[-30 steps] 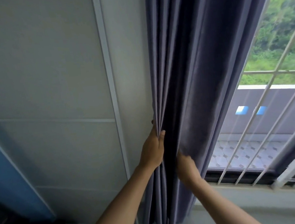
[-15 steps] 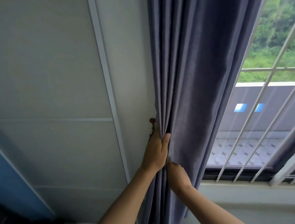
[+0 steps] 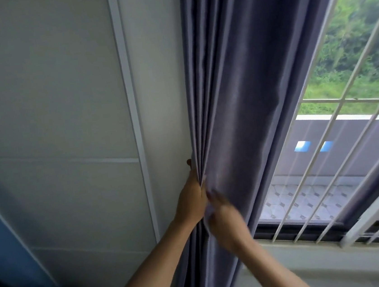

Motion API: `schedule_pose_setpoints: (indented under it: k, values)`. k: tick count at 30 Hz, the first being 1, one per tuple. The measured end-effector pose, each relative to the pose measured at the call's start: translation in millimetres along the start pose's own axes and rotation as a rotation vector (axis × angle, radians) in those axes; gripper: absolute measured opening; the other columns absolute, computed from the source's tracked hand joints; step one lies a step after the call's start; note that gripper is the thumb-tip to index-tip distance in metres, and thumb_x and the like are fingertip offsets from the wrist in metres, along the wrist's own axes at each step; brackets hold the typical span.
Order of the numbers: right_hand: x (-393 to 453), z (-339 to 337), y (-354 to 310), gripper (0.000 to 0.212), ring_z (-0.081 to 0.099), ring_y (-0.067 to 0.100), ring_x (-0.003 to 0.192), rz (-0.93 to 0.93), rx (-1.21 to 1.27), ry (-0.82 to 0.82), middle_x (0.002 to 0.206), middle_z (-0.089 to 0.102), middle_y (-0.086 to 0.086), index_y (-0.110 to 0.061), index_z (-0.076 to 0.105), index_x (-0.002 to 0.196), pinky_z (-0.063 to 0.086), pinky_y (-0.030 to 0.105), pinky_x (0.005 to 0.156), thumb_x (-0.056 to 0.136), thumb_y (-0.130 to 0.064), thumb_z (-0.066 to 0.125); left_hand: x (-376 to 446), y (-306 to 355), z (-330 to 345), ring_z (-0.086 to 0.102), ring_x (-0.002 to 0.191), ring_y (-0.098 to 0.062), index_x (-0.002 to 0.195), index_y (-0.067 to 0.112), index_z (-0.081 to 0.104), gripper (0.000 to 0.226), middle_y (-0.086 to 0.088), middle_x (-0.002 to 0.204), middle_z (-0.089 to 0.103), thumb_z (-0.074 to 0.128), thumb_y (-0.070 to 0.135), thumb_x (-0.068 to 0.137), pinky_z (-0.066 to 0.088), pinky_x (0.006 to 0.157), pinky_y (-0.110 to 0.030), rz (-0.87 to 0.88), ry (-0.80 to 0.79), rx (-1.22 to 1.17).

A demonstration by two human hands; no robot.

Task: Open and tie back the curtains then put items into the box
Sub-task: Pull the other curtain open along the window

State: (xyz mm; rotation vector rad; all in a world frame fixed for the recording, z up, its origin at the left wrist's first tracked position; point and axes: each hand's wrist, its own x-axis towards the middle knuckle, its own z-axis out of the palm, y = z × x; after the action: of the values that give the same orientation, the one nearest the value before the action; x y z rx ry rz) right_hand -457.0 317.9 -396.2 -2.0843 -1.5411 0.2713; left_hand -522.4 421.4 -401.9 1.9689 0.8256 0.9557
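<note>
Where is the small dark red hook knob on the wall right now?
In the head view, the small dark red hook knob sits on the pale wall, just left of the gathered purple-grey fabric curtain and directly above the left hand.

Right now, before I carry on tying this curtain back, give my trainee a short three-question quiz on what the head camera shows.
1. True or false: the left hand grips the gathered folds of the grey curtain beside the wall.
2. Which side of the curtain shows the window bars? A: its right. B: its left. C: neither side.
3. Fill in: a small dark ___ sticks out of the wall just above the left hand.

Note: the right hand is blurred against the cloth, so do not judge its grip.

Key: 1 true; 2 A; 3 hook.
</note>
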Motion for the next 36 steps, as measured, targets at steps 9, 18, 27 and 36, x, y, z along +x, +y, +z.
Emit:
schedule_pose_setpoints:
  k: [9, 18, 27, 36]
  values:
    - [61, -172, -23, 0.056, 0.044, 0.022, 0.127, -0.264, 0.208, 1.052, 0.136, 0.042, 0.016, -0.006, 0.043, 0.14, 0.041, 0.033, 0.106, 0.086, -0.008, 0.06, 3, 1, 5, 0.047, 0.129, -0.013, 0.15, 0.014, 0.028, 0.067, -0.003, 0.143, 0.048, 0.027, 0.05, 0.094, 0.028, 0.1, -0.003, -0.044, 0.015, -0.024]
    - [61, -77, 34, 0.06, 0.061, 0.037, 0.104, 0.173, 0.229, 0.471, 0.122, 0.062, 0.016, -0.014, 0.029, 0.145, 0.046, 0.031, 0.075, 0.092, -0.012, 0.055, 4, 1, 11, 0.042, 0.135, -0.017, 0.151, 0.013, 0.023, 0.065, -0.007, 0.15, 0.039, 0.026, 0.048, 0.096, 0.031, 0.111, -0.02, -0.021, 0.012, 0.011]
    - [16, 29, 55, 0.064, 0.065, 0.038, 0.085, 0.187, -0.063, 0.044, 0.091, 0.069, 0.015, -0.014, 0.023, 0.147, 0.045, 0.036, 0.06, 0.086, -0.004, 0.04, 0, 5, 11, 0.044, 0.133, -0.013, 0.15, 0.017, 0.028, 0.064, -0.003, 0.147, 0.044, 0.026, 0.053, 0.096, 0.036, 0.112, -0.028, -0.004, 0.033, -0.009]
    - [19, 52, 37, 0.036, 0.068, 0.026, 0.08, 0.111, -0.137, 0.043, 0.096, 0.071, 0.007, -0.013, 0.045, 0.133, 0.048, 0.031, 0.061, 0.097, -0.014, 0.041, -18, 25, 23, 0.033, 0.139, -0.012, 0.149, 0.031, 0.008, 0.066, -0.001, 0.155, 0.029, 0.035, 0.056, 0.094, 0.028, 0.113, -0.021, 0.056, 0.021, -0.051]
